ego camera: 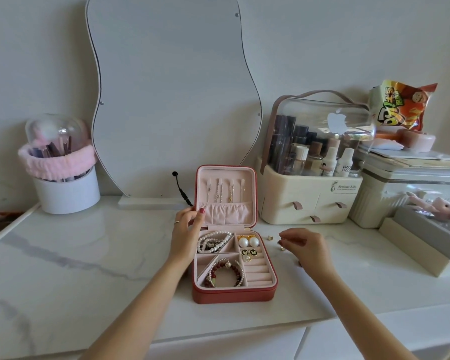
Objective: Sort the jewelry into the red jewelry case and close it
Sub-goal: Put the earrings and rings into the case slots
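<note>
With most jewelry already lying in the open red jewelry case (pixel 234 266), its lid (pixel 226 196) is being gripped by the left hand (pixel 186 229) while small gold earrings (pixel 276 242) on the desk (pixel 89 255) are being pinched up by the right hand (pixel 303 245).

case (pixel 233 294) red, lining pink | countertop (pixel 89 255) white, grey veins | headband (pixel 60 162) pink

A single wide-angle head camera looks forward and down from the near edge of the table (pixel 89 255), close above the hands, facing the far wall and mirror (pixel 166 87).
</note>
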